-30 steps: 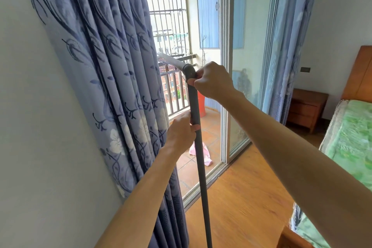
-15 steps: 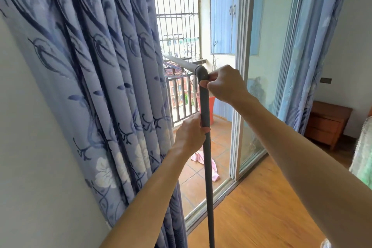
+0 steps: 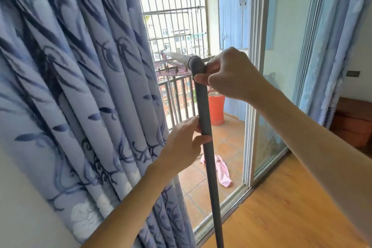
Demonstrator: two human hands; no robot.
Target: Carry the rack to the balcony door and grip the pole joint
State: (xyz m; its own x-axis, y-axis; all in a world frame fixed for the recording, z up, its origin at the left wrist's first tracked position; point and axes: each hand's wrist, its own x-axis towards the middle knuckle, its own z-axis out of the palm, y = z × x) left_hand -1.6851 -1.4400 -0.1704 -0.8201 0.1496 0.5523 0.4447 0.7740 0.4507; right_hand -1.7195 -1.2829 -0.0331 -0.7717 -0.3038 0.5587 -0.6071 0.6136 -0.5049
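Fingers of both hands curl round the grey pole (image 3: 207, 147); right (image 3: 229, 75) at its elbow, left (image 3: 184, 143) lower.

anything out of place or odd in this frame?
One thing: a pink cloth lies crumpled on the balcony tiles just past the door track, partly behind the grey pole. Both the left hand and the right hand grip the pole normally.

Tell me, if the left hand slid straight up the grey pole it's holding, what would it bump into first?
Most likely the right hand, which grips the long dark-grey pole just below its grey elbow joint. Between it and the left hand, the pole shows bare.
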